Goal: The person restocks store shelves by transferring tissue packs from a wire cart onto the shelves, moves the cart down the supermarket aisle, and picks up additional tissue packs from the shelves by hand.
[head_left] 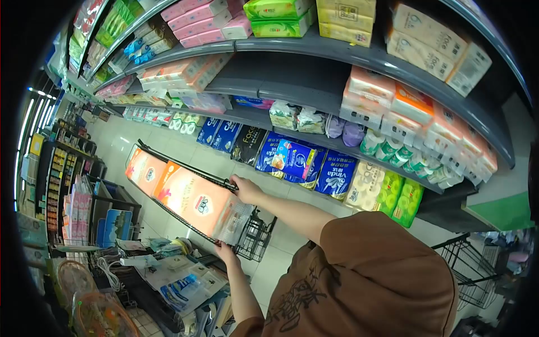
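A black wire shopping cart (197,229) stands in front of me, loaded with large orange-and-white tissue packs (188,194). My right hand (246,190) is closed on the cart's black rim, on the side nearer the shelves. On the opposite side, my left hand (225,251) grips the rim, its fingers partly hidden. Between my hands, the clear-wrapped end of a tissue pack (233,220) shows. A smaller wire basket part (255,236) sits at the near end of the cart.
Grey shelves (303,48) with tissue packs run along my right. Blue Vinda packs (337,174) and green roll packs (407,202) line the floor below. A cluttered display with packaged goods (188,286) is close on my left. Another wire cart (469,269) stands behind me. Tiled floor (118,137) stretches ahead.
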Demonstrator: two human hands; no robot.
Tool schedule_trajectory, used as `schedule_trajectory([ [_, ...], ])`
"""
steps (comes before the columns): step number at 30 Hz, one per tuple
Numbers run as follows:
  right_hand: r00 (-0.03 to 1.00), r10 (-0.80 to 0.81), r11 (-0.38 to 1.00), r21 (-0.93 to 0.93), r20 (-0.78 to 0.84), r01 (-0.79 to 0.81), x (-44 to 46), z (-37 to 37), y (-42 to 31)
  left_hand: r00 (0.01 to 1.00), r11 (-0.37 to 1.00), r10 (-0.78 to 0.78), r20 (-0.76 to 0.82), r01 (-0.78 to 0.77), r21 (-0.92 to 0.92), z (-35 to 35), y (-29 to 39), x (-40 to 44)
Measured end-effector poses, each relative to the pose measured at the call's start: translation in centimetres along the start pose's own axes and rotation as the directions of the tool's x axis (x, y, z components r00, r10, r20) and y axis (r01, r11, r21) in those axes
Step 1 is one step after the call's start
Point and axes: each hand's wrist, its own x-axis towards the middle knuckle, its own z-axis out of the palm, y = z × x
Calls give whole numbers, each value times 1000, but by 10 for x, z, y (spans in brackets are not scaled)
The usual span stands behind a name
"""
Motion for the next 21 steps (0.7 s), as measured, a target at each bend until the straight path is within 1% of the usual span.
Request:
schedule_trajectory([
  [1, 1000, -20, 1000, 5, 0, 20, -9, 1, -1, 997, 997, -67, -48, 69, 37, 9, 15, -23],
  [2, 1000, -5, 1000, 12, -12, 5, -15, 1, -2, 998, 995, -50, -33, 53, 85, 2, 3, -18],
  [3, 999, -24, 999, 20, -36, 25, -23, 5, 5, 999, 991, -41, -32, 45, 128, -9, -11, -21],
  [4, 998, -46, 999, 24, -43, 47, -30, 8, 14, 999, 998, 7, -52, -4, 56, -5, -15, -35],
  [5, 995, -81, 996, 20, -65, 82, -36, 10, 21, 994, 997, -75, -75, 75, -14, 7, 6, -61],
  [6, 999, 49, 999, -14, -13, -49, -47, 0, 8, 995, 999, -33, -90, 33, 0, 3, -4, -66],
  [7, 999, -33, 998, -51, -6, 33, -52, 1, 12, 995, 997, 45, -89, -40, 61, -7, -27, -62],
  [8, 998, -56, 995, -79, 17, 57, -56, 4, 25, 988, 990, 79, -130, -62, 129, -13, -44, -64],
  [9, 1000, -31, 996, -88, 2, 31, -65, 0, 23, 975, 980, 130, -178, -100, 172, -17, -66, -61],
  [10, 996, -73, 997, 17, 43, 72, -77, -5, 16, 954, 977, 119, -274, -63, 204, -2, -30, -93],
  [11, 998, -22, 1000, -8, 59, 22, -90, -12, 2, 963, 979, 82, -255, -30, 200, -7, -36, -98],
  [12, 997, -72, 997, 27, 21, 71, -93, -9, 19, 969, 994, -4, -246, 30, 100, -10, -52, -97],
  [13, 997, -18, 999, -35, 73, 21, -100, -17, 12, 962, 990, 71, -265, -35, 139, -7, -51, -105],
  [14, 997, -51, 997, -62, 59, 54, -108, -20, 10, 956, 995, 70, -284, -45, 94, -5, -58, -110],
  [15, 996, -2, 1000, -11, 85, 3, -110, -23, 11, 952, 998, 62, -301, -50, 46, -1, -64, -113],
  [16, 997, -11, 1000, 7, 82, 10, -108, -29, 19, 952, 992, 83, -294, -51, 117, 9, -56, -119],
  [18, 993, -44, 999, 33, 106, 41, -103, -30, 31, 947, 965, 121, -296, -43, 258, 8, -31, -135],
  [19, 988, -72, 997, 46, 135, 67, -98, -30, 36, 974, 925, -36, -225, 118, 362, 6, 4, -146],
  [20, 978, -149, 989, -1, 147, 151, -96, -32, 34, 951, 901, 55, -306, 85, 426, 6, 3, -142],
  [21, 975, -153, 988, -5, 163, 156, -90, -29, 46, 916, 868, 145, -375, 65, 493, 6, 2, -138],
])
